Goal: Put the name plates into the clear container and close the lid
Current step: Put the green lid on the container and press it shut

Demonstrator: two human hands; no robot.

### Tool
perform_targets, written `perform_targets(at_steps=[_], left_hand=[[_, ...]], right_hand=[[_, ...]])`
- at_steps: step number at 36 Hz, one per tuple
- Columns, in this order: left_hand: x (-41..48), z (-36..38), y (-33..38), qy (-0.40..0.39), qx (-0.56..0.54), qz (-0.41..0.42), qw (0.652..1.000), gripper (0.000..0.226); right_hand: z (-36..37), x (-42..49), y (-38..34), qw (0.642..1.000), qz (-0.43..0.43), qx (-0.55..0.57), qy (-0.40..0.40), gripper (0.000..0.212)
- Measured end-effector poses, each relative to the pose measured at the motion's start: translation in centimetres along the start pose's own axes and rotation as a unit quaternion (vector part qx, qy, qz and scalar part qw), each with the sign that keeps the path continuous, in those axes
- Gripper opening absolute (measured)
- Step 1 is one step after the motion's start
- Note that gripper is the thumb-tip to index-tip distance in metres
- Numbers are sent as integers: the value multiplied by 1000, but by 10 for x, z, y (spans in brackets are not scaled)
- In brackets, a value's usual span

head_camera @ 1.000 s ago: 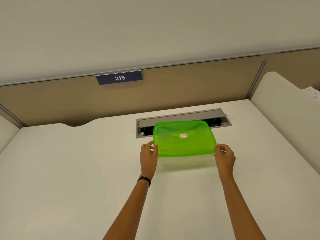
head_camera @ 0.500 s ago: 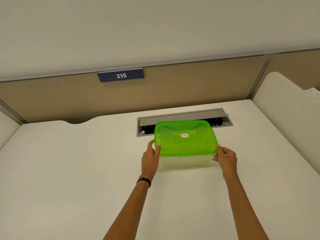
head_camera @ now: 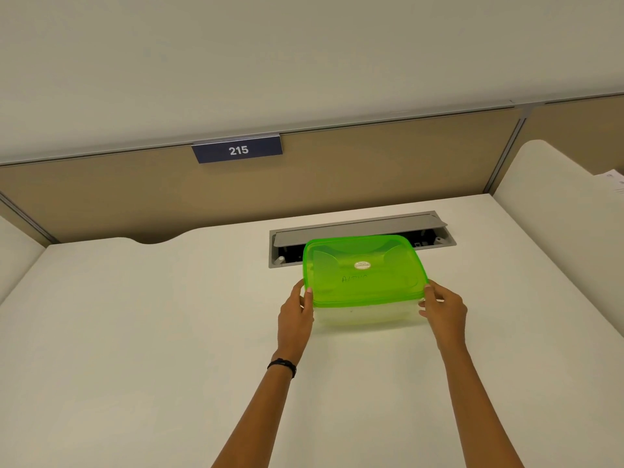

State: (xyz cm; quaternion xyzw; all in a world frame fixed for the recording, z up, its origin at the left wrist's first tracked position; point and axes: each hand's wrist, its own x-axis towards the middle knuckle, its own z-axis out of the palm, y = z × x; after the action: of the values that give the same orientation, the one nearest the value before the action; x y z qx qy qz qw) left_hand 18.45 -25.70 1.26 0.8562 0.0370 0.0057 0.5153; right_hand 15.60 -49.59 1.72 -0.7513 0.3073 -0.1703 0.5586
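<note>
A clear container (head_camera: pixel 363 315) with a bright green lid (head_camera: pixel 363 270) stands on the white desk (head_camera: pixel 135 332), the lid lying flat on top. My left hand (head_camera: pixel 295 315) grips the lid's near left corner, thumb on the rim. At the near right corner my right hand (head_camera: pixel 444 309) holds the lid edge and the container wall. A dark blue name plate (head_camera: pixel 237 150) marked 215 hangs on the top rail of the tan partition, far left of the container. What is inside the container cannot be made out.
An open grey cable tray (head_camera: pixel 358 229) is set into the desk just behind the container. The tan partition (head_camera: pixel 135 197) closes the back of the desk. A white side panel (head_camera: pixel 557 214) rises at the right, with papers (head_camera: pixel 613 180) beyond it.
Both hands have shifted slightly along the lid's near corners, the left thumb now over the rim. The container has stayed where it was.
</note>
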Motion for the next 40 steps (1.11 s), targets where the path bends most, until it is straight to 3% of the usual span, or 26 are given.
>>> perform_targets(at_steps=[14,25,40], left_hand=[[-1,-1,-5,5,-17,-2,1000,35],[3,1,-6,-2,-99,-35,994,32],[11,-6,-8,-35,-30,-38,998,30]], right_hand=[[-3,3,4,999,20,29,4,27],[-2,11,8,986,101,127,-42,25],[-10,17,0,969,159,164,-90,23]])
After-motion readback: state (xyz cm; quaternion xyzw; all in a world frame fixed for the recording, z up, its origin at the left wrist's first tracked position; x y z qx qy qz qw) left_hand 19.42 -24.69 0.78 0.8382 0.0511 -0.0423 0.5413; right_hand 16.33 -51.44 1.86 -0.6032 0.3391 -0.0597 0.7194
